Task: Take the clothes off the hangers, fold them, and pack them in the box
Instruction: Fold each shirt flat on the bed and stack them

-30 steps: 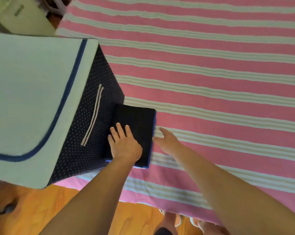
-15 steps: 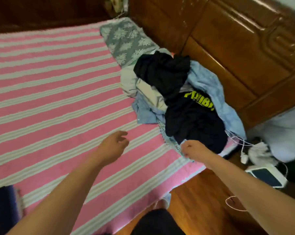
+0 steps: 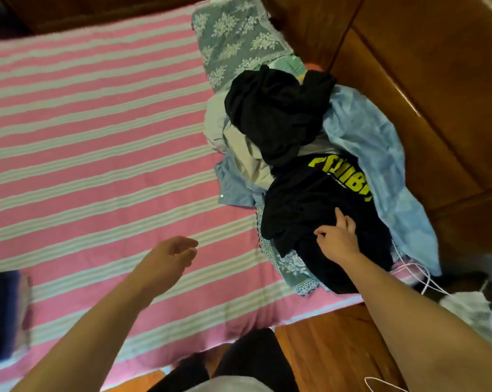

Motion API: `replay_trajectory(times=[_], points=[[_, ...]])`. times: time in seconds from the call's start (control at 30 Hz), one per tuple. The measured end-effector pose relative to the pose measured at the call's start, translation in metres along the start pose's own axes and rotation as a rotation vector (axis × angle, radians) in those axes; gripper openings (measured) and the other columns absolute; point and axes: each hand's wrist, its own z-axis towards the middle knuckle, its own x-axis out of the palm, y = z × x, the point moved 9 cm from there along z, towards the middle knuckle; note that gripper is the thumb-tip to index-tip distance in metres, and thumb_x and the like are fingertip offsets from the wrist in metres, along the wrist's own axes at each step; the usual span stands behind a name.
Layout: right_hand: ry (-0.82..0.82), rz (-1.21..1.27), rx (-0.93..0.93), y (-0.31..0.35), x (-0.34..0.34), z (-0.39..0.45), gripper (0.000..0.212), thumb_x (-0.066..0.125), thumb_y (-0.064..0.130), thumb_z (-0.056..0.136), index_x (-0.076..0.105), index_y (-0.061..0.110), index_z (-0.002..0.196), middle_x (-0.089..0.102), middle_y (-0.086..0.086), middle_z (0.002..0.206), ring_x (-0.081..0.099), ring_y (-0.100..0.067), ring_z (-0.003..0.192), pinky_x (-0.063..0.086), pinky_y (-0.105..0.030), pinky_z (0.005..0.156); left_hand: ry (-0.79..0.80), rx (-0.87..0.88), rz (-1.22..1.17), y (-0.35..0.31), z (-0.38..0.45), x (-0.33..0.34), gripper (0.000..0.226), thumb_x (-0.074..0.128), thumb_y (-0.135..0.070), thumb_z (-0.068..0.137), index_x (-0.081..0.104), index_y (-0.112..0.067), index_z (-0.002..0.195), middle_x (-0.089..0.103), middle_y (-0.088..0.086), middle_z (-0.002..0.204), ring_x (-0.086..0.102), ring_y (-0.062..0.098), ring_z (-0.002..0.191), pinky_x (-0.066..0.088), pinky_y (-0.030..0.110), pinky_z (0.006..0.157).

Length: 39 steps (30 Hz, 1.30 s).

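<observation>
Right hand (image 3: 339, 240) on black shirt (image 3: 318, 199); pink striped bedsheet (image 3: 97, 137), wooden headboard (image 3: 437, 80).

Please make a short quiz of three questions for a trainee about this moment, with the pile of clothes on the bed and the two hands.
1. True or false: the right hand rests on the black shirt with yellow letters.
2. Which garment lies highest at the far end of the pile? A) the light blue shirt B) the crumpled black garment C) the beige garment
3. Fill in: the left hand is over the pink striped ____ and holds nothing.

Key: 1. true; 2. B; 3. sheet.
</observation>
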Motion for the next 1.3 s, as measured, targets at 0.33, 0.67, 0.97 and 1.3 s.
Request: replay_trajectory(times=[0.33,0.67,0.97,1.3], points=[[-0.287,0.71,0.004,0.051,-0.03,-0.076,0.032,0.046,0.002,0.097,0.076,0.01,0.099,0.068,-0.009,0.109,0.063,-0.025,0.102,0.046,-0.029,0.084,0.04,-0.018,-0.225,-0.007,-0.03,0.042,0.019,0.057,-0.022,0.103,0.067,-0.032,0.116,0.072,-0.003,0.12,0.071,0.014,0.101,0.055,0.04,0.098],[0.099,1.029,-0.644,0.201,-0.101,-0.216,0.03,0.05,0.006,0.102,0.074,0.021,0.091,0.066,0.018,0.095,0.063,-0.006,0.102,0.044,-0.018,0.094,-0.085,0.435,-0.099,-0.081,-0.065,0.038,0.024,0.072,-0.021,0.093,0.062,-0.034,0.112,0.072,-0.011,0.094,0.068,0.003,0.088,0.047,0.016,0.068],[0.003,1.453,-0.62,0.276,-0.184,-0.251,0.041,0.044,0.015,0.107,0.077,0.021,0.084,0.073,0.002,0.094,0.066,-0.018,0.1,0.053,-0.04,0.091,-0.434,0.585,-0.061,-0.07,-0.154,-0.166,0.018,0.06,-0.016,0.099,0.067,-0.029,0.089,0.069,-0.006,0.077,0.063,0.013,0.069,0.049,0.028,0.064],[0.162,1.331,-0.997,0.495,-0.241,-0.384,0.042,0.057,0.016,0.099,0.058,0.035,0.137,0.049,0.007,0.148,0.046,-0.017,0.138,0.041,-0.049,0.111,-0.422,0.758,-0.247,-0.134,-0.331,-0.399,0.004,0.072,-0.018,0.093,0.068,-0.018,0.094,0.073,0.0,0.078,0.072,0.016,0.073,0.057,0.029,0.061]])
